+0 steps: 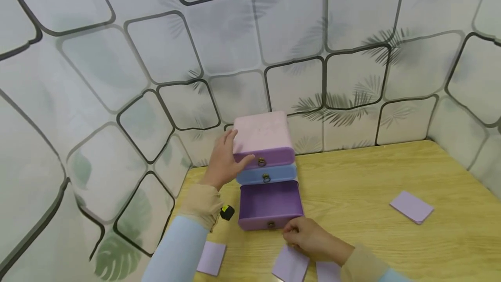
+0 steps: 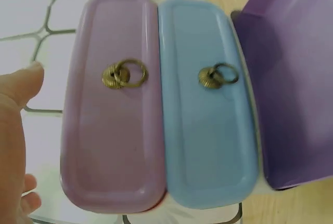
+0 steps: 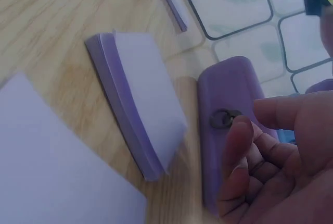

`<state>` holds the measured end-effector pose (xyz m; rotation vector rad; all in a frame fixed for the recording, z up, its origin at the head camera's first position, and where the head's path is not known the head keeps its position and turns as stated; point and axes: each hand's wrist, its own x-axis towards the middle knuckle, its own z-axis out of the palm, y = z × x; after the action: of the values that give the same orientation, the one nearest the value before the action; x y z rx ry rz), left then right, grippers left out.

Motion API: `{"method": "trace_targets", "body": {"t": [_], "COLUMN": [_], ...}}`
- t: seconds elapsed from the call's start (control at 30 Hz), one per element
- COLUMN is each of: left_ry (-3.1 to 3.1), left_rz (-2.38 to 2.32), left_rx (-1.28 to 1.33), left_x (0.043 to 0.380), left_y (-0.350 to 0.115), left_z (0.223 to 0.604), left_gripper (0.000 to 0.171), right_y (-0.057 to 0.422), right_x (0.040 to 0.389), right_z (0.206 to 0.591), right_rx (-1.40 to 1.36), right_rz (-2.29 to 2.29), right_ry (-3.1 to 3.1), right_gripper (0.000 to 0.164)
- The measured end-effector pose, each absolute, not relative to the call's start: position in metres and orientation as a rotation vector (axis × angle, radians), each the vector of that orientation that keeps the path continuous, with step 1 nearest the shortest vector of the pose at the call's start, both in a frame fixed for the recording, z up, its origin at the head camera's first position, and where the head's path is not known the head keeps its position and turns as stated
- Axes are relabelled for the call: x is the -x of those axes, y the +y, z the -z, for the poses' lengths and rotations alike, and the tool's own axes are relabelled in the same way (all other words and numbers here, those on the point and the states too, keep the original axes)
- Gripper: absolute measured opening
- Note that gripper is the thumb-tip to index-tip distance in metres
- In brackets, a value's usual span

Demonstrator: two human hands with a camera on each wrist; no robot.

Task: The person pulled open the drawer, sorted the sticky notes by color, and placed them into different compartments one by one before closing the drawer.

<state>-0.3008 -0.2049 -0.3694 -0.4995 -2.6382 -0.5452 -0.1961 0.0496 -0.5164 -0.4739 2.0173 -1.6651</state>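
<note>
A small drawer unit has a pink top [image 1: 261, 130], a closed purple top drawer [image 2: 117, 140], a closed blue middle drawer [image 2: 208, 135] and a pulled-out purple bottom drawer [image 1: 270, 203] whose inside is bare. Each front carries a brass ring pull. My left hand [image 1: 225, 160] is at the unit's upper left corner, thumb spread toward the top drawer. By the right front corner of the bottom drawer is my right hand [image 1: 315, 238], its fingers loosely bent with nothing between them. In the right wrist view its fingertips overlap the ring pull [image 3: 222, 119].
Purple-white paper stacks lie on the wooden table: one [image 1: 290, 264] below the drawer, another [image 1: 328, 272] beside it, one [image 1: 211, 258] at left and one [image 1: 412, 206] far right. A small black-and-yellow object [image 1: 227, 212] sits left of the drawer. Patterned wall [image 1: 293, 25] stands behind.
</note>
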Motion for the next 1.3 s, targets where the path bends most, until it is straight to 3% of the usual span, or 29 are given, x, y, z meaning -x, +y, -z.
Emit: {"method": "trace_targets", "body": {"t": [0.17, 0.6, 0.93, 1.3], "left_ry": [-2.533, -2.7, -2.67, -2.56], "left_rz": [0.56, 0.682, 0.708, 0.814], "left_rx": [0.545, 0.549, 0.517, 0.404], "left_x": [0.273, 0.214, 0.186, 0.179], "left_y": [-0.217, -0.222, -0.216, -0.208], "left_z": [0.386, 0.446, 0.478, 0.512], "left_gripper": [0.08, 0.046, 0.038, 0.033], "right_y": [0.064, 0.085, 0.092, 0.1], "right_x": [0.199, 0.196, 0.195, 0.195], "right_z": [0.51, 0.505, 0.508, 0.513], "right_rx": [0.588, 0.58, 0.608, 0.616], "right_rz": [1.51, 1.48, 1.45, 1.455], "right_ry": [2.187, 2.283, 2.344, 2.344], "right_gripper": [0.023, 0.019, 0.019, 0.021]}}
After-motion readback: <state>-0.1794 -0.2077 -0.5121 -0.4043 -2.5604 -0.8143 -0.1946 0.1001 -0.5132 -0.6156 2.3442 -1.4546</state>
